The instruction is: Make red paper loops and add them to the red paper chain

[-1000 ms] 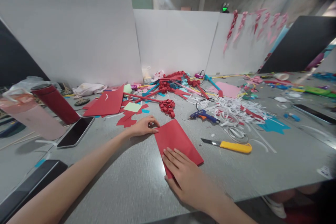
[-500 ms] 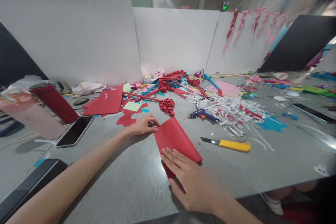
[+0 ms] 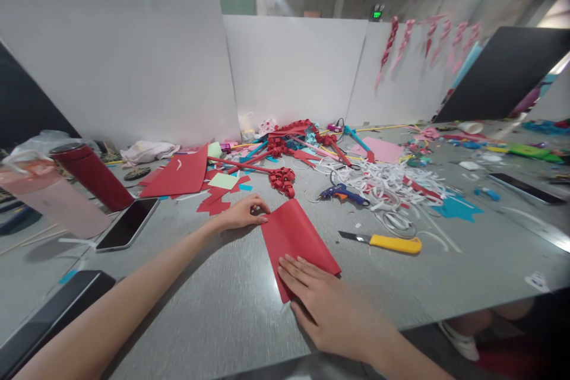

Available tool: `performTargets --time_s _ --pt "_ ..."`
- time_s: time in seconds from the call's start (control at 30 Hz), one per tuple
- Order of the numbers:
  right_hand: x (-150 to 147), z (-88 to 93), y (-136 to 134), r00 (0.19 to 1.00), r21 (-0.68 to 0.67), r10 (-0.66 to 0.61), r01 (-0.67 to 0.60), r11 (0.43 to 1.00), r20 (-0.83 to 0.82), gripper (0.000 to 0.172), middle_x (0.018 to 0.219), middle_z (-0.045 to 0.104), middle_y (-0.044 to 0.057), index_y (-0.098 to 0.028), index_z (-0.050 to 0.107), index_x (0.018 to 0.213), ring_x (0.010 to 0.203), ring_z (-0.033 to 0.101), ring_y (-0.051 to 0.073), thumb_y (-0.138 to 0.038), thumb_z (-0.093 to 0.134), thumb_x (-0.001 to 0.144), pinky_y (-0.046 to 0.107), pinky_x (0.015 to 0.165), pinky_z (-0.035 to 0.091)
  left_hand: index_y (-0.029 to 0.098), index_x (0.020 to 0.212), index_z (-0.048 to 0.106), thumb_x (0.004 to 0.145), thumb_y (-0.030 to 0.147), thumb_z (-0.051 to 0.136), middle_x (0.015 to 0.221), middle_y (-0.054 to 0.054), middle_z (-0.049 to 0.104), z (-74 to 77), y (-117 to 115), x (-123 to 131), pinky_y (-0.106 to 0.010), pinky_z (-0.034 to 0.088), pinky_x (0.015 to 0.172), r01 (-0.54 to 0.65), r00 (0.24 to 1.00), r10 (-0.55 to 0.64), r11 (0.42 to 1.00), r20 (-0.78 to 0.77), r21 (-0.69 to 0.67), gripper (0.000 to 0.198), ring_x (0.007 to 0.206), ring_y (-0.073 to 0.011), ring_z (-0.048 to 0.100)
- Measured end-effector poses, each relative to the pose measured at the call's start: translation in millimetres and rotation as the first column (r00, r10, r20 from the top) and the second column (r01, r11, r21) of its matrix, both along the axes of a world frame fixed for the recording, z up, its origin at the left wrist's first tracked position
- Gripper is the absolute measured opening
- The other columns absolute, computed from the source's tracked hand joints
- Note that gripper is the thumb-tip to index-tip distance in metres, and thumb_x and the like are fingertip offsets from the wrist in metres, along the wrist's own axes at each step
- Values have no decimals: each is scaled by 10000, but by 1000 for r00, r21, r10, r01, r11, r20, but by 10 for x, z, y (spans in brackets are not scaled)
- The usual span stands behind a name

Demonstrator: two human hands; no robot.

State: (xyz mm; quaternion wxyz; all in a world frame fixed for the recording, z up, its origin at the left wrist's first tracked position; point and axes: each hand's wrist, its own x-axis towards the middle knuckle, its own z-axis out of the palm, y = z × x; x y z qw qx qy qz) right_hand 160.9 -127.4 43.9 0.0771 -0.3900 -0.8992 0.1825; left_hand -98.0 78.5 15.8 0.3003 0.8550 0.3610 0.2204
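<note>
A sheet of red paper [image 3: 299, 231], folded over with a rounded fold along its right side, lies on the grey table in front of me. My left hand [image 3: 244, 212] is closed at its upper left corner, thumb and forefinger pinching the edge. Across the lower part of the sheet my right hand [image 3: 323, 300] rests flat, fingers stretched out together and pressing on the paper. Right of the paper lies a yellow utility knife [image 3: 395, 243] with its blade out. A blue glue gun [image 3: 342, 193] lies beyond it.
White paper strips [image 3: 392, 184] are heaped behind the knife. Red paper flowers [image 3: 282, 180] and scraps lie ahead. To the left are a phone [image 3: 128, 224], a red flask [image 3: 93, 178] and a pink bottle [image 3: 57, 196]. Another person's leg and shoe [image 3: 461, 341] show below the table's right edge.
My right hand has slid slightly to the right over the red paper. My left hand keeps its pinch on the corner. The view has shifted a little.
</note>
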Motion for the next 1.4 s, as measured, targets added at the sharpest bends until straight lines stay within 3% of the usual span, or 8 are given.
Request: performTargets --time_s 0.3,0.4,0.5,0.63,0.73,0.83,1.17,1.4 --pt "-8 -34 20 1000 28 -25 26 999 -16 575 1632 331 102 -127 376 1575 1509 328 226 -335 402 1040 397 1271 248 184 994 731 853 523 715 997 -69 586 15 -1 -3 -307 451 781 9 1000 -8 1000 -26 27 367 853 -184 540" --pt "-6 -42 21 1000 23 -15 15 1000 -19 570 1627 341 110 -121 379 1573 1505 336 216 -335 394 1045 381 1269 251 186 996 708 885 468 694 1028 -76 582 -15 -3 14 -327 457 834 35 997 -28 994 -71 107 303 917 -206 547" --pt "-5 -24 18 1000 15 -3 3 1000 -15 572 1626 337 122 -101 375 1570 1510 324 212 -330 388 1047 372 1270 247 200 1080 677 915 304 646 1100 -96 574 -55 -55 77 -372 448 923 41 988 -2 967 -155 250 197 1019 -240 545" --pt "-8 7 13 1000 5 -1 1 1000 -12 569 1623 339 126 -92 381 1566 1511 320 210 -332 379 1049 365 1271 241 237 1334 564 853 76 552 1265 -134 543 -20 -233 207 -431 430 978 54 953 71 917 -295 394 507 1133 -291 526" --pt "-10 10 12 1000 8 0 0 1000 -15 568 1623 335 125 -93 384 1565 1511 320 212 -328 379 1048 364 1272 240 270 1567 297 787 16 527 1442 -161 459 65 -391 300 -492 391 1036 74 933 110 874 -343 480 851 1282 -345 466" --pt "-13 -1 14 1000 15 -4 5 1000 -21 567 1622 336 128 -92 390 1562 1511 321 217 -325 383 1045 372 1272 242 279 1617 148 793 16 514 1603 -166 302 102 -502 371 -524 322 1119 104 927 105 851 -361 514 939 1438 -363 342" --pt "-15 -42 31 1000 15 5 -5 1000 -17 575 1625 333 136 -80 392 1560 1516 310 222 -342 366 1049 380 1273 238 298 1583 306 792 -62 453 1669 -60 278 -77 -467 384 -420 316 1211 278 906 -127 897 -404 344 882 1509 -220 328" --pt "-22 -41 38 1000 50 8 -6 999 -25 562 1604 383 140 -74 425 1543 1499 349 223 -325 368 1044 375 1267 255 247 1496 477 777 -22 501 1600 -82 416 -60 -384 462 -432 402 1156 260 924 -134 907 -358 331 769 1424 -260 463"
